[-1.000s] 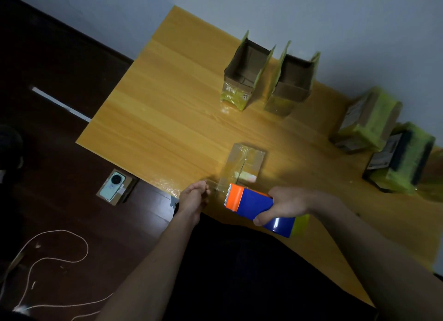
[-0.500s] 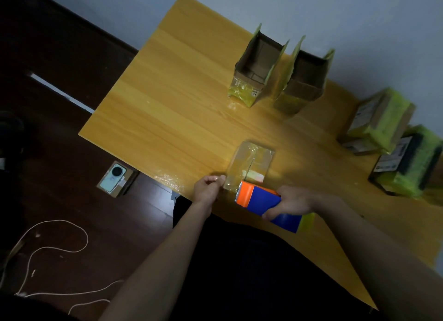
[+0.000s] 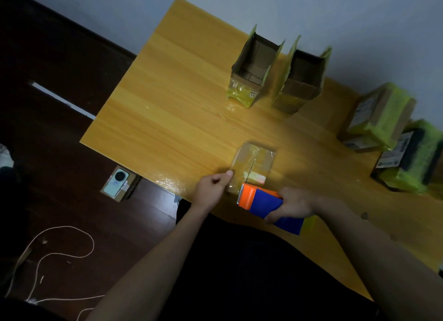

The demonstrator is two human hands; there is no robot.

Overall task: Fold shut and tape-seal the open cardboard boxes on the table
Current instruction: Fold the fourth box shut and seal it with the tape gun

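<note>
A small closed cardboard box (image 3: 254, 163), glossy with clear tape, lies near the front edge of the wooden table (image 3: 167, 109). My right hand (image 3: 293, 204) grips a blue tape dispenser with an orange toothed head (image 3: 263, 202), its teeth at the box's near end. My left hand (image 3: 212, 185) pinches the tape's free end against the box's near left corner. Two open boxes (image 3: 254, 69) (image 3: 303, 78) with flaps up stand at the back of the table.
Two closed boxes wrapped in yellow-green tape (image 3: 381, 115) (image 3: 412, 157) sit at the right end of the table. On the dark floor to the left lie a phone on a small box (image 3: 118, 181) and a white cord (image 3: 67, 251). A pale wall runs behind the table.
My left hand has risen from the table edge to the box's near left corner. The dispenser has come up against the box's near end. The camera view has shifted slightly.
</note>
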